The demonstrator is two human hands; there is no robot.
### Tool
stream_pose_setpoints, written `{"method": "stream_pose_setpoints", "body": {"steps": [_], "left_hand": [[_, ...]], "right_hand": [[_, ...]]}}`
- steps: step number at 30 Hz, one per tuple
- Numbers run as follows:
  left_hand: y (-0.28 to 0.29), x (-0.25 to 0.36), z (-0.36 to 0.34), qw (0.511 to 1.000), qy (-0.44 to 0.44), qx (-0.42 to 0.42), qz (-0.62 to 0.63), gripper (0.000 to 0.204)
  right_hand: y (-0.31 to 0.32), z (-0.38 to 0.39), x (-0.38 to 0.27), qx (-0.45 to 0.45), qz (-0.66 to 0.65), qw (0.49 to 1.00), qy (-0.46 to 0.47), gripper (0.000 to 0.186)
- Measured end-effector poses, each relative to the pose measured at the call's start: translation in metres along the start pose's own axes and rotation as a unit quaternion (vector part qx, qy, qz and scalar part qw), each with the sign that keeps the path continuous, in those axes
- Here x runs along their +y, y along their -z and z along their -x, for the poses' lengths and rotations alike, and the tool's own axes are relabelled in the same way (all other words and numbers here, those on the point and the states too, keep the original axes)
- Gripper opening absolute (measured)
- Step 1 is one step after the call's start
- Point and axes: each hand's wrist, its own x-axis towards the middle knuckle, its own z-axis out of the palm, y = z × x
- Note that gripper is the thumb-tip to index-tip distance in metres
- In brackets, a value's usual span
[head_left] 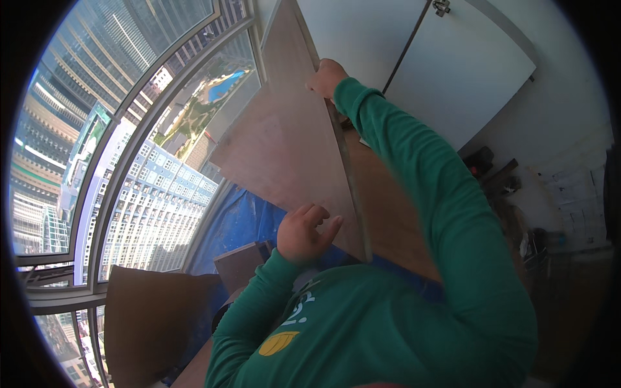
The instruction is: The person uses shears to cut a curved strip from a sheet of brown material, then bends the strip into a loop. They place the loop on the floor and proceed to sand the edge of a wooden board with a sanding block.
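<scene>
A large flat panel (291, 142), pale pinkish-grey and dusty-looking, stands tilted in front of me and reaches up toward the window corner. High on its right edge, my right hand (328, 79) is closed round the rim, the arm stretched far forward. Lower down, my left hand (304, 231) is at the panel's face near its lower end. Its fingers are loosely bent, with the thumb apart from them and nothing visible between. Whether this hand touches the panel, I cannot tell.
Tall windows (162, 155) curve along the left. Blue plastic sheeting (233, 216) lies below, beside a brown board (149, 317) and a small box-like piece (242, 265). White cabinet doors (472, 71) stand at upper right, near a brown surface (388, 200). Blurred dark items (495, 171) lie along the right wall.
</scene>
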Motion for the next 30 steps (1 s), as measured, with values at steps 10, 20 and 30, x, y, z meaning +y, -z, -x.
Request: {"method": "stream_pose_setpoints", "body": {"steps": [10,20,30], "left_hand": [[0.085,0.074,-0.095,0.844,-0.387,0.139,-0.345,0.074],[0.005,0.177,-0.148,0.831,-0.439,-0.089,-0.329,0.066],[-0.162,0.158,-0.098,0.852,-0.443,-0.167,-0.223,0.054]], "right_hand": [[0.133,0.152,-0.011,-0.067,0.071,0.993,0.060,0.023],[0.221,0.305,0.066,-0.098,0.187,0.974,0.082,0.032],[0.231,0.394,0.203,-0.160,0.250,0.955,0.015,0.035]]}}
